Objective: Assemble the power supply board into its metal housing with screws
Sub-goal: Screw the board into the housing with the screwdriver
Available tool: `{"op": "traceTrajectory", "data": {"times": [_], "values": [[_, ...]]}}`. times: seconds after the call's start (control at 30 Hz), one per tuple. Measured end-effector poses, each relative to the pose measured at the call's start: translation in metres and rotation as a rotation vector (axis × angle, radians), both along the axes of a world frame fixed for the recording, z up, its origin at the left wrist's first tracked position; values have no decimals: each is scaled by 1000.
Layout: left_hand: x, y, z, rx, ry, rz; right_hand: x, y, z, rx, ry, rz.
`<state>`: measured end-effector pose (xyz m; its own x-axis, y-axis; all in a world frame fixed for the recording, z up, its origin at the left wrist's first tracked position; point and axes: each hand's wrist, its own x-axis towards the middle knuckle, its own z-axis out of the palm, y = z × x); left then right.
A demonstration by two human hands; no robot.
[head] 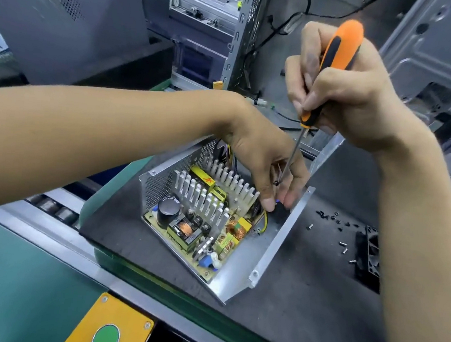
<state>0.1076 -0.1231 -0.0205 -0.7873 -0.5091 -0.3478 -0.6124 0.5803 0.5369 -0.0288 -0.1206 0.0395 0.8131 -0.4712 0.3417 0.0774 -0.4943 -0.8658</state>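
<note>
The tan printed power supply board (202,223), crowded with pale finned heatsinks, copper coils and a black cylindrical capacitor, lies flat on the floor of the open bright-metal housing (278,242), which stands on the dark grey work mat (302,302) at frame centre. The perforated wall of the housing sits at its 10 o'clock side, the plain flanged wall at 4 o'clock. The open top gives a tool straight access from above.

The left hand (271,172) reaches in over the board's 1 o'clock corner, fingers curled downward, fingertips on or just above the board. It appears to steady the board and guide the tool; whether it pinches anything cannot be told.

The right hand (345,91), above at 1 o'clock, clenches round the orange-and-black-handled screwdriver (337,52), held steeply so the slim steel shaft drops beside the left fingers. A small dark screw (276,182) appears to cling to the tip, not yet seated. Judgement: a corner screw is being brought to its hole.

Loose small dark and silver screws (332,218) lie scattered on the mat at 3 o'clock of the housing, within the right hand's reach. A black fan frame (367,256) sits just beyond them. At 7 o'clock, a yellow box carries a green push button (105,338).
</note>
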Motion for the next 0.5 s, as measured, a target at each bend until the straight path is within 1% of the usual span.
{"op": "traceTrajectory", "data": {"times": [0.03, 0.1, 0.13, 0.23, 0.3, 0.5], "values": [[3, -2, 1, 48, 84, -12, 0, 1, 1, 8, -1, 0], [11, 0, 9, 111, 195, -24, -3, -1, 3, 12, 3, 2], [15, 0, 10, 109, 241, -33, -5, -1, 4, 15, -4, -15], [29, -1, 15, 239, 356, -15, -8, -2, 6, 17, -35, -60], [33, 0, 12, 263, 394, 0, -8, -3, 7, 18, -50, -69], [31, -1, 4, 190, 449, 33, -10, -3, 9, -6, -68, -91]]}}
